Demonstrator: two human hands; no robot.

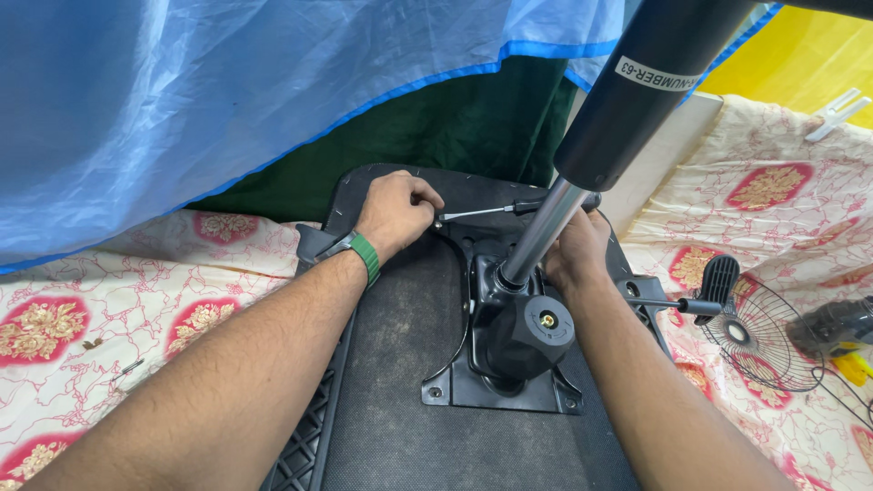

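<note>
Broadly, an upturned office chair seat [391, 364] lies across a floral cloth [109, 309], its black fabric underside facing up; it looks bulky and heavy enough to stay put under pushing. Bolted on it sits the black metal tilt plate [509, 382], stiff and hard-edged, with the gas cylinder [627, 100] rising from its hub toward the camera, smooth and probably slippery. A screwdriver [496, 211] lies almost level over the plate's far edge: thin, rigid, light, best held by its dark handle. The right hand [575, 250] is closed around that handle, partly hidden behind the cylinder. The left hand [397, 211] is curled, fingertips pinching at the tip.
</note>
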